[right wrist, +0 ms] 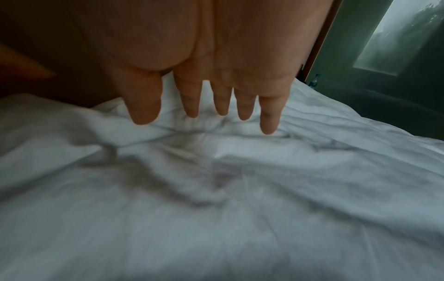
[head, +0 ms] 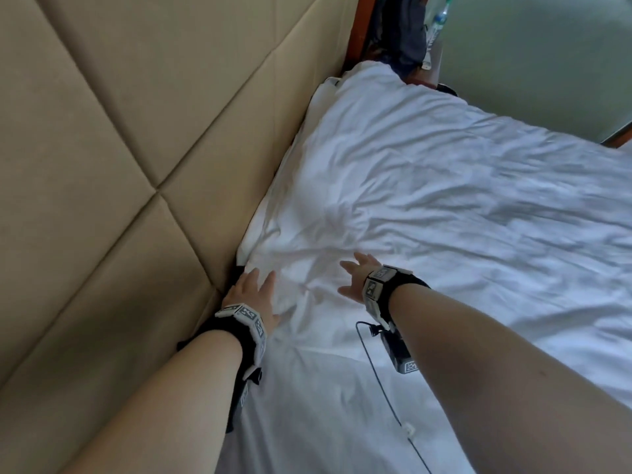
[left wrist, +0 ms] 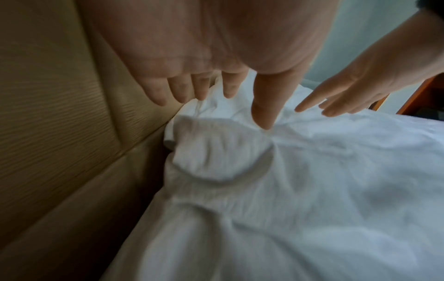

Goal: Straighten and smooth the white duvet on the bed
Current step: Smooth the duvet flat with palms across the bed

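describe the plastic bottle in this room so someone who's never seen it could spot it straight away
Follow the padded tan headboard along the white duvet to the far corner of the bed, where a dark garment or bag hangs by a reddish wooden frame. Just right of it stands the plastic bottle. It is the only clear, upright thing there, with a green cap and a pale label.

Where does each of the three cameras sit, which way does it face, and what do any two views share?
Head: above, looking down at duvet beside headboard; both forearms, left hand, right hand.
Left wrist: along the open left hand's fingers toward the headboard-side edge; right hand visible.
Right wrist: along the right hand's fingers across the bed.
All share the wrinkled duvet.
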Motion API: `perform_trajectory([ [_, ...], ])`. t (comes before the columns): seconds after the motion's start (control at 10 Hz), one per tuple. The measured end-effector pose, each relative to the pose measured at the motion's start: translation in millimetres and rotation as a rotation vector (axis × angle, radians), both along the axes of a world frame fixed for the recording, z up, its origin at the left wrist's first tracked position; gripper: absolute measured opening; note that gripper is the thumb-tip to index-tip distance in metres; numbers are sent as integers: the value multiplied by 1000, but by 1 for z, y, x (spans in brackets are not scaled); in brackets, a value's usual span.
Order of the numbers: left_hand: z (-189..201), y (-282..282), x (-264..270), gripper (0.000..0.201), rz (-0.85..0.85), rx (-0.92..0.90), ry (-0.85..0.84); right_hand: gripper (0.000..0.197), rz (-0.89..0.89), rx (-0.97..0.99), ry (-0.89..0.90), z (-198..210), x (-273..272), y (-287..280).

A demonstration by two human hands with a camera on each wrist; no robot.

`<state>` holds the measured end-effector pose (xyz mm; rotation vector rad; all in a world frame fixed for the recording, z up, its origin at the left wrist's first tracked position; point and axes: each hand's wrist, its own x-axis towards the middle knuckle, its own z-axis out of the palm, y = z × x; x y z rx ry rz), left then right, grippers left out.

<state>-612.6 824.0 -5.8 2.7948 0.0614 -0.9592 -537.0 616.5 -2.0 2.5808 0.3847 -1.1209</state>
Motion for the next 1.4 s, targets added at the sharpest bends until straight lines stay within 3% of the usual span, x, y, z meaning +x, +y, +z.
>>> perform_trajectory([
  [0.1,-14,6,-42,81,-7,44,-34,59,-24,36,19,-6,-39,-3],
  [0.2,-32,5,-76,89,-36,78,18,79,-209,185,24,-20,-80,-5],
  [0.4,-79,-16,-143,108,-81,59,277,106,-103,191,178,-68,-169,-3],
  [0.5,-102,-21,-176,104,-43,83,275,109,-78,135,314,-102,-210,-2],
  [0.6,-109,-26,-199,85,3,136,231,109,-51,75,305,-120,-232,-1],
  [0.7,-105,-37,-219,67,90,160,205,106,31,58,275,-111,-235,3],
  [0.9,-103,-49,-271,75,344,248,56,112,100,172,221,-97,-273,-5],
  [1.0,-108,-47,-282,50,384,329,1,68,74,239,75,-105,-275,2],
  [1.1,-116,-31,-285,36,369,245,103,33,163,281,139,-113,-271,22],
  [1.3,-115,-3,-322,35,563,175,310,43,470,179,364,-133,-310,50],
  [1.4,-98,-5,-303,36,559,157,121,35,331,358,336,-115,-290,53],
])
